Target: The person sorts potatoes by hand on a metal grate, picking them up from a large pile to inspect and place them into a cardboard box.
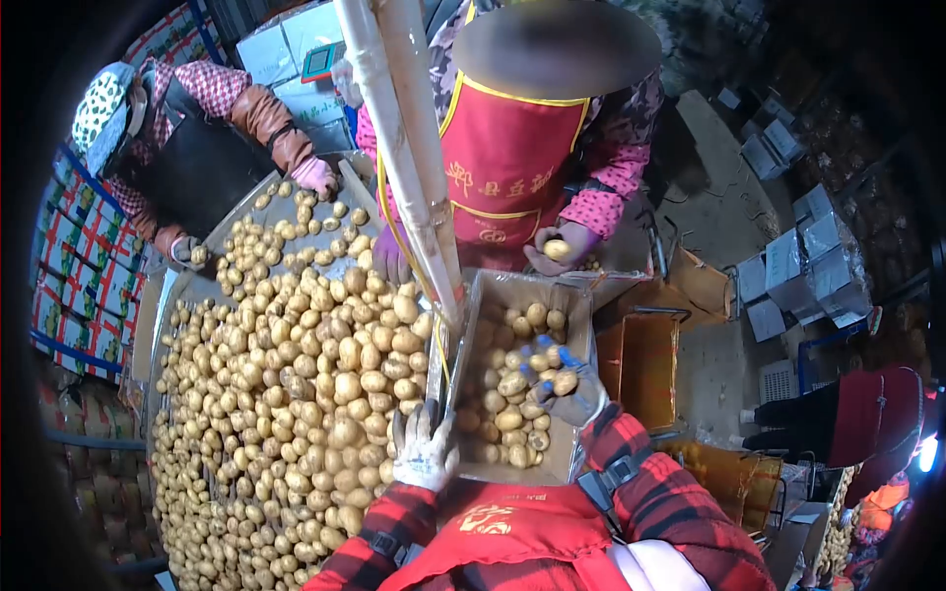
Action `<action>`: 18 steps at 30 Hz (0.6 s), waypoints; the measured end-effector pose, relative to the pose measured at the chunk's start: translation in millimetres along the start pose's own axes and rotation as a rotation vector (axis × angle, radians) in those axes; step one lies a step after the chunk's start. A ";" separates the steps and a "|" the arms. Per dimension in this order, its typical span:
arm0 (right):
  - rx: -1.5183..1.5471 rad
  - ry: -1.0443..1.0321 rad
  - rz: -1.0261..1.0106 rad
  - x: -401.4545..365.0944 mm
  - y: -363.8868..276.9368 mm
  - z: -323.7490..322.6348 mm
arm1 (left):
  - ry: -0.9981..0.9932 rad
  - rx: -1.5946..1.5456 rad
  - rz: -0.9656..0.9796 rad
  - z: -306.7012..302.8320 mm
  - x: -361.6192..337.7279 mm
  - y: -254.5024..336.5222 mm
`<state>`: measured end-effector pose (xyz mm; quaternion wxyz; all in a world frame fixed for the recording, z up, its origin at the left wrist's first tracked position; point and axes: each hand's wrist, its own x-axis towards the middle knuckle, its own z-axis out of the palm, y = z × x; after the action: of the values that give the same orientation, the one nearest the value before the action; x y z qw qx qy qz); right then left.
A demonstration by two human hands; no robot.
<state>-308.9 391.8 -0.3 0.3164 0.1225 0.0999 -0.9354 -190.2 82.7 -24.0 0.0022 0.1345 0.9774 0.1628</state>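
Observation:
Many potatoes (pixel 296 384) cover a wide sorting table left of centre. My left hand (pixel 424 448), in a white and grey glove, lies at the table's right edge beside the pile; its fingers are apart and nothing shows in them. A cardboard box (pixel 564 448) lined with clear plastic stands in front of me, partly filled with potatoes (pixel 509 394). Over its right side is my right hand (pixel 572 389), in a grey glove with blue fingertips, its fingers curled around a potato (pixel 565 382).
Across the box, a person in a red apron (pixel 507 167) holds a potato (pixel 557 249). Another person's gloved hand (pixel 315 177) reaches over the table's far end. A pole (pixel 409 148) rises between table and box. An orange crate (pixel 648 369) stands to the right.

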 end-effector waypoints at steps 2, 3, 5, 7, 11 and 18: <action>0.028 0.127 -0.102 -3.7 -34.7 -2.6 | -0.010 0.006 -0.007 -0.4 -0.5 1.3; -0.004 0.162 -0.180 -4.6 -52.3 -10.5 | -0.020 -0.003 -0.012 -0.8 -1.6 2.5; -0.031 0.207 -0.325 6.9 -88.5 -18.1 | -0.020 -0.024 -0.026 -0.7 -0.2 3.2; -0.022 0.191 -0.378 30.3 -145.5 -46.2 | 0.000 -0.009 -0.016 0.9 -2.7 1.6; -0.333 -0.161 -0.473 113.1 -261.4 -117.8 | 0.026 0.005 0.015 3.1 -4.6 0.3; -0.933 0.714 -0.907 133.0 -186.2 -97.4 | 0.040 -0.054 -0.019 4.6 -7.1 0.0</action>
<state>-509.9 487.2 -111.4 -0.1334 0.2188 0.6246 -0.7378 -183.2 82.3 -28.7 -0.0123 0.1220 0.9737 0.1921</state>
